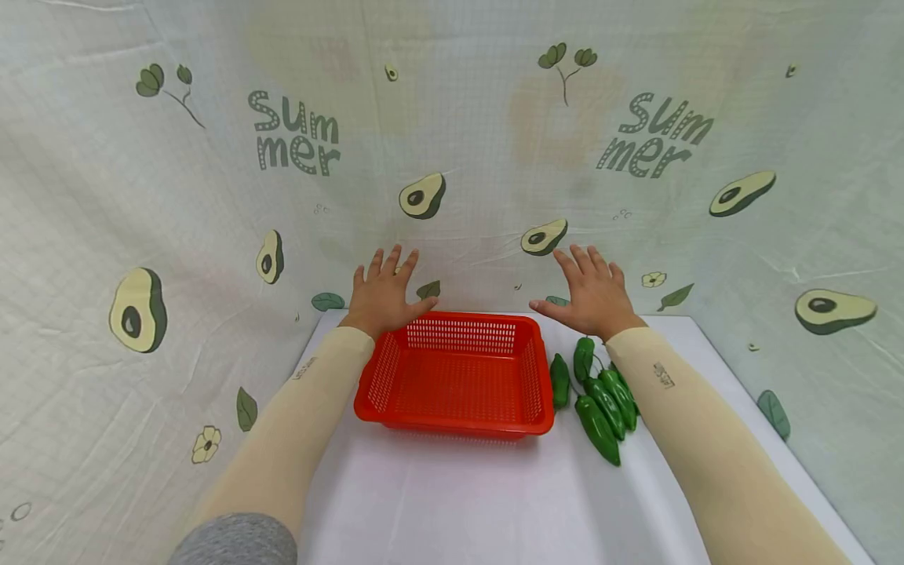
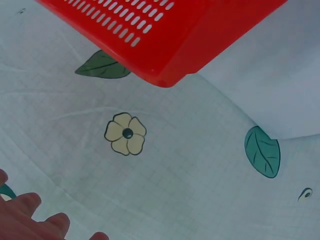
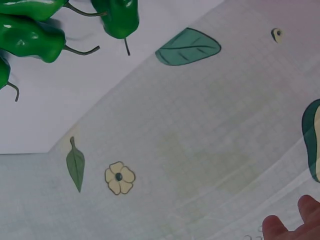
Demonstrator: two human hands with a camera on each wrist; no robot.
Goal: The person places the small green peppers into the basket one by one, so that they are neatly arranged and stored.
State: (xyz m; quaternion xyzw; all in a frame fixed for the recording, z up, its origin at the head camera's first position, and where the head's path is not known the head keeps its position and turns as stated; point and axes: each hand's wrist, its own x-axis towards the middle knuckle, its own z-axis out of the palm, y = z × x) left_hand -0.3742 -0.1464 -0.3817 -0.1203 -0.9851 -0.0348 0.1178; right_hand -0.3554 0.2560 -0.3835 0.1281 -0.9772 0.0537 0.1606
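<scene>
My left hand point(image 1: 384, 300) is held up with fingers spread over the far left corner of a red plastic basket point(image 1: 452, 428), touching nothing that I can make out. Some of its fingertips point(image 2: 58, 222) show at the bottom left of the left wrist view. Raised likewise, my right hand point(image 1: 592, 297) spreads its fingers above the back of the table, beyond a group of green peppers point(image 1: 597, 428). These shiny peppers point(image 3: 31, 37) have thin stems and lie to the right of the basket. My right forearm hides part of the group. Nothing is visible inside the basket.
A white table point(image 1: 438, 502) carries the basket and peppers. Hanging cloth point(image 1: 466, 141) printed with avocados, leaves and lettering stands close behind the table and along both sides. One pepper point(image 1: 559, 381) lies right against the basket's right side.
</scene>
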